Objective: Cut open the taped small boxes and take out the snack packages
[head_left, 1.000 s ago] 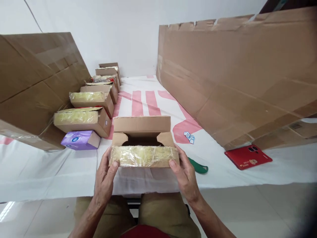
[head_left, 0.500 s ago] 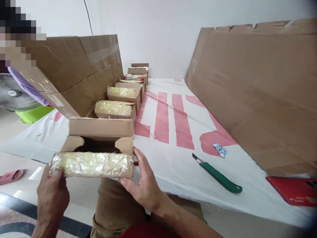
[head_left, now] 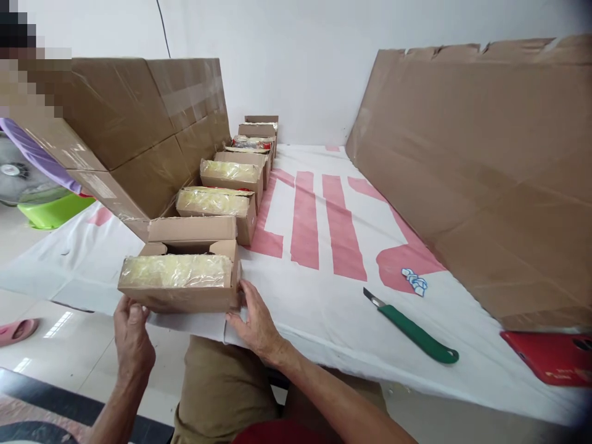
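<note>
Both hands, left hand (head_left: pixel 132 336) and right hand (head_left: pixel 253 317), grip the open box (head_left: pixel 182 283) by its ends, fingers closed, steadying it at the table (head_left: pixel 324 308) edge.

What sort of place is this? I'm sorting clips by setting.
Probably a makeshift packing spot: both hands hold a small carton at the end of a row of small cartons, beside large cardboard boxes and a utility knife.

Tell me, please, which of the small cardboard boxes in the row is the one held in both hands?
The nearest box, at the table's front edge, with the left hand and right hand at its ends; the other boxes stand untouched behind it.
</note>
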`<action>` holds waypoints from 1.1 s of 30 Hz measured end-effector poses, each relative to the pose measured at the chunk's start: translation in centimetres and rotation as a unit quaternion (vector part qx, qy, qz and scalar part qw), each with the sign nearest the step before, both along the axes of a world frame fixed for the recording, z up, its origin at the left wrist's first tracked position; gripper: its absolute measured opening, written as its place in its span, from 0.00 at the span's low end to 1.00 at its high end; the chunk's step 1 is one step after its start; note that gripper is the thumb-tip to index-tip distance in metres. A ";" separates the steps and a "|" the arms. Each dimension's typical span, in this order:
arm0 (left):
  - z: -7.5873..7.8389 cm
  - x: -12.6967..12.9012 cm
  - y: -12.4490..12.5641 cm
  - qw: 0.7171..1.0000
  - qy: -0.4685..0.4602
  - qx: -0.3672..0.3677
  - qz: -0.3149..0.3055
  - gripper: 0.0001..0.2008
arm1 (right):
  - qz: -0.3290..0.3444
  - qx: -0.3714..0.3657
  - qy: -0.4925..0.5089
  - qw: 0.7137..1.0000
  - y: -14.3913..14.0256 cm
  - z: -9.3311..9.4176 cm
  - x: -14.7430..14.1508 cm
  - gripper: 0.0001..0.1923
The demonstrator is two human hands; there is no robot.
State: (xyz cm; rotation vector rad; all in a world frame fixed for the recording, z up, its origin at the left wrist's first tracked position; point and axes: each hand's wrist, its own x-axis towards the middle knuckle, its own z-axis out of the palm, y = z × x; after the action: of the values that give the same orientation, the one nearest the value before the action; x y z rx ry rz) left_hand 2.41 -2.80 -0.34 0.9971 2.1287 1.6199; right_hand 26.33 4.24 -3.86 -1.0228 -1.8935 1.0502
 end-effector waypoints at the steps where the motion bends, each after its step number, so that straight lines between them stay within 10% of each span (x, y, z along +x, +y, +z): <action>1: -0.4 0.7 -0.7 0.999 -0.031 -0.005 0.035 0.40 | 0.008 0.003 -0.009 1.000 0.1 0.0 0.1 0.42; 10: -2.8 6.2 -0.2 0.996 -0.090 -0.008 -0.027 0.47 | 0.099 0.021 -0.048 0.994 1.6 0.4 0.5 0.46; 33: -3.7 7.3 1.9 0.998 -0.061 -0.018 0.006 0.49 | 0.092 0.022 0.068 0.993 3.1 -1.4 0.8 0.32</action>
State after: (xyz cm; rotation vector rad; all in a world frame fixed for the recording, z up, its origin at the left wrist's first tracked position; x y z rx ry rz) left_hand 9.73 -0.93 -4.08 0.8523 2.0795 1.5994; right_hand 27.10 7.36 -5.23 -0.7426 -1.9178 1.1469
